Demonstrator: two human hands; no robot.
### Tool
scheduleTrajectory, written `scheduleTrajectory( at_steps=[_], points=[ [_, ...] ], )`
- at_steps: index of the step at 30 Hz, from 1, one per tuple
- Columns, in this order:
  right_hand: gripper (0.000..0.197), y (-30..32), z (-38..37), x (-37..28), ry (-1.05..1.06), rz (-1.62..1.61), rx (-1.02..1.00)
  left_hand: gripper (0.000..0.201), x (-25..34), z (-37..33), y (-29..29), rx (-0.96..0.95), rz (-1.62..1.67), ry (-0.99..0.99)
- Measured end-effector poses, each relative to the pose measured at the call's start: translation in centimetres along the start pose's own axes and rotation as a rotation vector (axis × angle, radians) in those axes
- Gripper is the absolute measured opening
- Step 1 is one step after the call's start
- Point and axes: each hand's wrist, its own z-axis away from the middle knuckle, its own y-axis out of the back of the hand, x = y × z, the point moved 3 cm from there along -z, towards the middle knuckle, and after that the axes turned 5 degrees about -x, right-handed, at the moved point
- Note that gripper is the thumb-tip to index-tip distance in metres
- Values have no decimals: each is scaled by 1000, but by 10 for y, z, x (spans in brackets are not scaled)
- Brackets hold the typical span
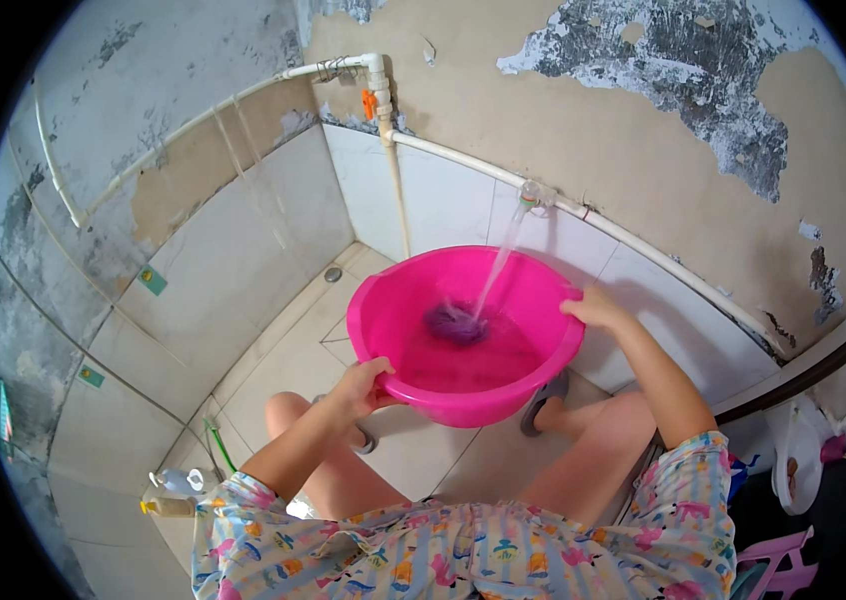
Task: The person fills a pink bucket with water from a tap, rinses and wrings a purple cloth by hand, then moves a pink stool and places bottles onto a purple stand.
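Note:
A large pink plastic basin (413, 375) is held up between my two hands, over the tiled floor. My left hand (366, 388) is closed on its near left rim, the thumb on top. At the right side of the rim my right hand (591, 307) grips the edge, fingers partly hidden. Water runs from a tap (532, 194) on the wall pipe and falls as a stream (503, 255) into the basin. A small purple bundle, seemingly cloth (455, 324), lies in the shallow water where the stream lands.
White pipes (463, 158) run along both walls, with an orange valve handle (370, 104) in the corner. A floor drain (333, 274) is left of the basin. Bottles (171, 507) and a green-handled brush (220, 445) stand lower left. A white slipper (798, 458) and pink stool (781, 565) are lower right.

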Motion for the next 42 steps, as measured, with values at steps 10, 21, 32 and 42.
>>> scheduleTrajectory(
  at_steps=[10, 21, 32, 42],
  points=[
    [22, 38, -81, -115, 678, 263, 323, 40, 32, 26, -20, -46, -21, -102],
    [23, 54, -77, -119, 635, 208, 363, 39, 42, 33, -27, 27, -144, -189],
    [22, 54, -83, -114, 565, 147, 359, 39, 52, 46, -42, -18, -144, -109],
    [23, 43, -108, -98, 635, -25, 414, 42, 42, 35, -46, -34, -146, -138]
  ],
)
